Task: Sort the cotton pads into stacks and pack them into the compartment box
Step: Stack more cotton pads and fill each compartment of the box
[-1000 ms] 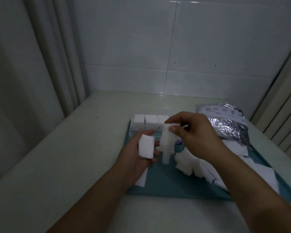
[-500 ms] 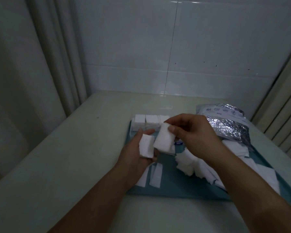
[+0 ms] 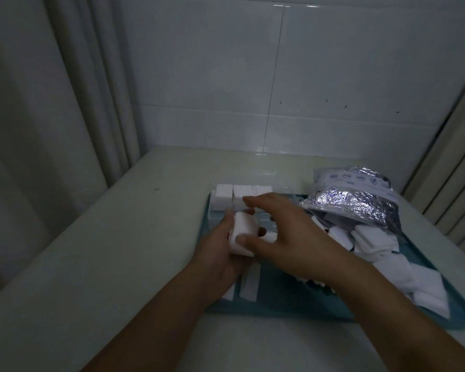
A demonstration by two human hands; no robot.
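Observation:
My left hand (image 3: 220, 253) holds a small stack of white cotton pads (image 3: 243, 232) above the teal tray's left part. My right hand (image 3: 287, 234) lies over the stack, thumb pressing its near side, fingers spread above its far side. Behind the hands stands the clear compartment box (image 3: 279, 187), its left compartments filled with upright white pad stacks (image 3: 224, 194). A loose heap of cotton pads (image 3: 403, 264) covers the tray's right side. Two pads lie flat (image 3: 249, 287) on the tray under my left hand.
The teal tray (image 3: 279, 304) rests on a pale counter (image 3: 118, 251). A silver foil bag (image 3: 352, 200), open toward the heap, lies at the tray's far right. A tiled wall stands behind, a curtain hangs at the left, and slats rise at the right.
My right hand brought its pads onto those in my left hand, joining them into one stack, and now presses on it. One pad dropped flat onto the tray.

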